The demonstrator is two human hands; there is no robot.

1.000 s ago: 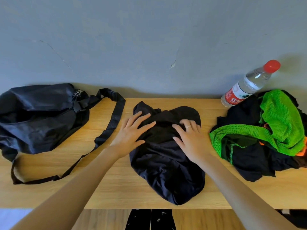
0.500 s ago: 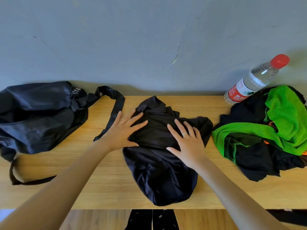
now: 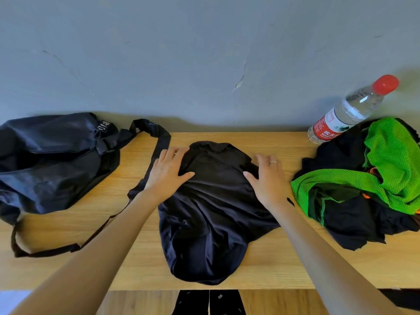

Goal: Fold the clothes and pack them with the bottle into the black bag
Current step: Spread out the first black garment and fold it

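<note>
Wooden table (image 3: 284, 264) is running the full width of the view, its far edge butting against a grey wall (image 3: 204, 53), its near edge cutting across the bottom; a bare strip of wood is lying open along the near edge on both sides of the middle garment, and another bare patch is showing between that garment and the black bag (image 3: 52, 160) at far left; the bag's strap (image 3: 156, 146) is looping out across that patch and back toward the near left.

Black garment (image 3: 211, 212) is lying crumpled at the table's centre, its lower end reaching almost to the near edge; left hand (image 3: 167, 173) is resting flat on the garment's upper left edge, fingers spread, gripping nothing; right hand (image 3: 269, 178) is pressing flat on the upper right edge, fingers likewise extended, a ring on one finger; both palms are lying open on the cloth.

Pile of clothes (image 3: 363, 189), green mesh over black, is sitting at the right, just beside the right hand; bottle (image 3: 350, 112) with a red cap is standing at the far right behind that pile, near the wall.
</note>
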